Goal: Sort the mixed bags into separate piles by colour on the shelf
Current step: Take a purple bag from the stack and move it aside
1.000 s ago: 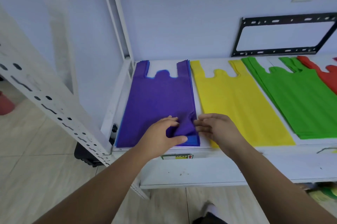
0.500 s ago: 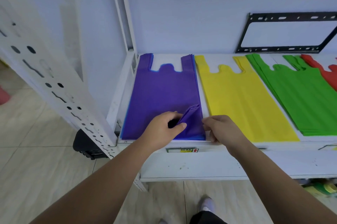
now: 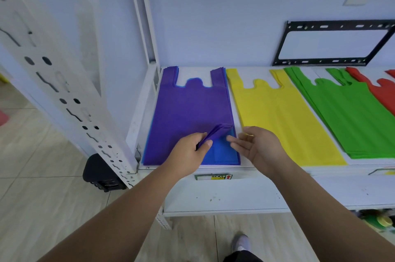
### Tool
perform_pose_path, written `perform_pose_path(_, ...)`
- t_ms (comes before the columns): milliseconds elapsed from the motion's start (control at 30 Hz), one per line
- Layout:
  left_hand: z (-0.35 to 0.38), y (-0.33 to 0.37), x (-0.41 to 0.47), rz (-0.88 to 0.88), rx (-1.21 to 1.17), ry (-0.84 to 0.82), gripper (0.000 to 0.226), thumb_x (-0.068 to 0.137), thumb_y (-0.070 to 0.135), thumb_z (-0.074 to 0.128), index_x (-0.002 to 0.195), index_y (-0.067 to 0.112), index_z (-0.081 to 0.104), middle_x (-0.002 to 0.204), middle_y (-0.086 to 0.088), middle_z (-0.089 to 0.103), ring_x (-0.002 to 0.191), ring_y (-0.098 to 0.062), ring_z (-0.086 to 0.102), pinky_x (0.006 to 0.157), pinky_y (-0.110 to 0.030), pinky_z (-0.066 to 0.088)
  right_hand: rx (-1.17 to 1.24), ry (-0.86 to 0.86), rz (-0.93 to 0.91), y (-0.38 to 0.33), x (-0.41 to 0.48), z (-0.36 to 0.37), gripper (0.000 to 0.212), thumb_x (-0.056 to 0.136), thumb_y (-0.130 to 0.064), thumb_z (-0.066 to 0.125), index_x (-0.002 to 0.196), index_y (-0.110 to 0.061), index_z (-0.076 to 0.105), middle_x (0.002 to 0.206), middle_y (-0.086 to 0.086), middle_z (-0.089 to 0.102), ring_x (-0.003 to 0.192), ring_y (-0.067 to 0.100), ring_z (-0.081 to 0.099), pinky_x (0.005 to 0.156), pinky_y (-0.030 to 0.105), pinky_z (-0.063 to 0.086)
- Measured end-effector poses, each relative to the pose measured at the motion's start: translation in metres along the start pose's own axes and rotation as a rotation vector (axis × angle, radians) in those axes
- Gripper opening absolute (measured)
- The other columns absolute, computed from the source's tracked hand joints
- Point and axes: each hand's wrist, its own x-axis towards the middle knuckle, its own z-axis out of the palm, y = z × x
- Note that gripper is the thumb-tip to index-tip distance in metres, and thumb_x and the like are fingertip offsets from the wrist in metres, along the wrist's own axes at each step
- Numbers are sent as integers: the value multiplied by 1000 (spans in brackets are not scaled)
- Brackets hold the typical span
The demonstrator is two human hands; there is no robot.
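Note:
A stack of purple bags lies at the left end of the white shelf. My left hand pinches the near right corner of the purple bags and holds it lifted and folded back. A blue bag shows underneath at that corner. My right hand hovers just right of the corner, fingers spread and relaxed, fingertips near the blue bag. A yellow pile, a green pile and a red pile lie side by side to the right.
A perforated white upright of the rack stands at the left front. A black metal bracket leans on the wall behind the piles. A black object sits on the tiled floor under the shelf's left end.
My left hand has lifted the purple corner higher and folded it back, uncovering more of the blue bag. My right hand has come off the shelf edge and opened.

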Motion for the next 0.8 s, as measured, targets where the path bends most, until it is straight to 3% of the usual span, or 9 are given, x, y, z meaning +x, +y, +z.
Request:
perform_pose_path(100, 1, 0, 0, 13, -3, 0, 27, 103, 34, 52, 77, 28, 54, 65, 10, 49, 56, -5, 44, 57, -24, 34, -147, -60, 117, 3, 6, 0, 28, 99, -23, 56, 109, 2, 59, 103, 23, 69, 99, 38, 73, 80, 39, 59)
perform_pose_path(233, 8, 6, -12, 212, 135, 113, 28, 96, 42, 60, 113, 22, 67, 107, 11, 62, 100, -4, 51, 90, -20, 42, -222, -221, 199, 5, 15, 8, 38, 99, -36, 55, 117, -4, 65, 111, 22, 74, 95, 29, 74, 80, 38, 60)
perform_pose_path(400, 26, 20, -42, 498, 168, 43, 24, 98, 36, 55, 98, 17, 70, 101, 7, 66, 96, -14, 60, 85, -30, 48, -388, -176, 93, 1, 22, 23, 26, 94, -7, 60, 118, 4, 65, 104, 18, 76, 84, 28, 74, 60, 33, 60)
perform_pose_path(567, 2, 8, -40, 242, 242, 89, 61, 93, 63, 44, 135, 22, 62, 139, 13, 58, 128, -4, 50, 109, -29, 42, -146, -201, 165, -18, 27, 27, 17, 97, -7, 54, 109, 2, 63, 68, 14, 72, 51, 16, 70, 40, 20, 53)
perform_pose_path(633, -16, 2, -41, 117, 148, 81, 71, 85, 75, 41, 139, 31, 54, 138, 21, 51, 126, 1, 45, 105, -12, 35, -110, -225, 198, -27, 28, 19, 12, 96, -7, 52, 99, -1, 62, 60, 12, 68, 44, 13, 65, 37, 17, 50)
perform_pose_path(700, -33, 3, -42, -55, -123, 145, 72, 77, 85, 40, 116, 28, 59, 120, 16, 58, 111, -3, 54, 91, -6, 37, -176, -215, 238, -34, 26, 6, 11, 93, -9, 53, 85, -8, 61, 55, 8, 64, 39, 11, 59, 36, 15, 46)
perform_pose_path(733, -40, 0, -38, -158, -367, 184, 61, 77, 87, 40, 102, 32, 36, 108, 10, 63, 101, -8, 62, 88, -13, 43, -247, -199, 256, -36, 26, -2, 11, 91, -11, 55, 82, -11, 60, 55, 7, 63, 38, 11, 57, 35, 15, 44)
perform_pose_path(767, -47, 2, -35, -284, -628, 212, 105, 82, 85, 39, 133, -7, 43, 101, 4, 69, 97, -15, 69, 87, -21, 50, -343, -184, 264, -38, 25, -10, 9, 89, -13, 56, 80, -12, 59, 56, 7, 63, 38, 12, 57, 35, 15, 42)
perform_pose_path(800, -51, -3, -32, -402, -880, 198, 92, 84, 82, 38, 120, 1, 61, 104, -4, 74, 100, -23, 73, 89, -33, 55, -450, -178, 266, -39, 25, -17, 8, 87, -15, 57, 81, -12, 60, 57, 8, 64, 39, 13, 57, 35, 15, 40)
